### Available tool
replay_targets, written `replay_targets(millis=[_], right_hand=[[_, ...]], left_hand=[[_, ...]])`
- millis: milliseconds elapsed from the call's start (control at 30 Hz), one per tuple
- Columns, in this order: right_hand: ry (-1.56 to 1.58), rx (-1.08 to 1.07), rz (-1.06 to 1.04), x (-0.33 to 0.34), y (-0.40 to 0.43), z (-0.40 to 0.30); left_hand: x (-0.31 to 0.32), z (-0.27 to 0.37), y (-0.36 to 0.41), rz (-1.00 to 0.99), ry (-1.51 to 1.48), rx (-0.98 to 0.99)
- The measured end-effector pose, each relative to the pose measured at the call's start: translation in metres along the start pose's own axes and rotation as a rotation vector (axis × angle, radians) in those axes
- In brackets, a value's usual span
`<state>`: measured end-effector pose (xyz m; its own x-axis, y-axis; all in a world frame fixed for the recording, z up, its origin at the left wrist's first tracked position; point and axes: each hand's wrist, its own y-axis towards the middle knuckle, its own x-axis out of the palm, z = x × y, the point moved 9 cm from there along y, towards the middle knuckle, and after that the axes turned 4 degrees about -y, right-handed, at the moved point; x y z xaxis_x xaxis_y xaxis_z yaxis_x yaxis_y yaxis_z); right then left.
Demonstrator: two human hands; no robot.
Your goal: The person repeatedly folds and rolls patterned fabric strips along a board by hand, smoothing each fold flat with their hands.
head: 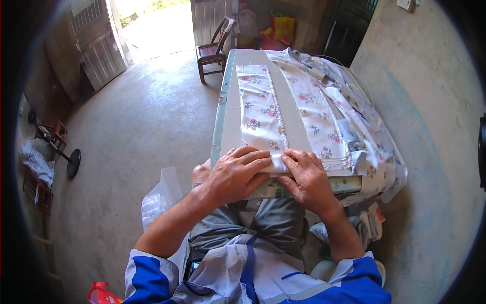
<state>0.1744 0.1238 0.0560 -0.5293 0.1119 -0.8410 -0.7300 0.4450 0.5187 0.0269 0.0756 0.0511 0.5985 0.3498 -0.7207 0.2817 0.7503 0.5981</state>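
Note:
A white floral fabric strip [260, 106] lies lengthwise on the table [294, 121], its right edge frayed. At the near table edge its end forms a white roll or fold [279, 164]. My left hand [241, 169] rests over the left part of this roll, fingers laid across it, thumb at the near side. My right hand [305, 174] grips the roll's right end between thumb and fingers. To the right lies another floral strip [317, 114], on top of several layers. The underside of the roll is hidden.
More floral cloth [370, 152] is heaped along the table's right side and hangs over it. A wooden chair [212, 53] stands past the far left corner. A pedestal fan [73, 163] is at the left, a clear plastic bag [161, 197] beside my left forearm.

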Motion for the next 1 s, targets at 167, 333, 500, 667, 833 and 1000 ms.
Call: replay_targets(millis=[167,333,500,667,833,1000], right_hand=[[0.024,-0.016,-0.053,-0.001,-0.003,0.005],[0.042,-0.055,-0.035,-0.002,-0.004,0.005],[0.039,-0.059,-0.007,-0.003,-0.005,0.005],[0.050,-0.041,0.042,-0.005,-0.006,0.003],[0.065,-0.039,0.038,-0.006,-0.004,0.005],[0.090,-0.026,0.062,-0.009,0.000,0.006]], left_hand=[[-0.001,0.001,0.000,-0.037,-0.007,0.001],[-0.002,-0.002,-0.003,-0.064,-0.020,-0.020],[-0.006,0.001,0.000,-0.090,-0.062,-0.018],[-0.010,0.001,-0.006,-0.047,-0.011,-0.044],[-0.015,-0.002,0.000,-0.025,-0.035,-0.037],[-0.019,-0.013,0.003,-0.001,-0.111,-0.082]])
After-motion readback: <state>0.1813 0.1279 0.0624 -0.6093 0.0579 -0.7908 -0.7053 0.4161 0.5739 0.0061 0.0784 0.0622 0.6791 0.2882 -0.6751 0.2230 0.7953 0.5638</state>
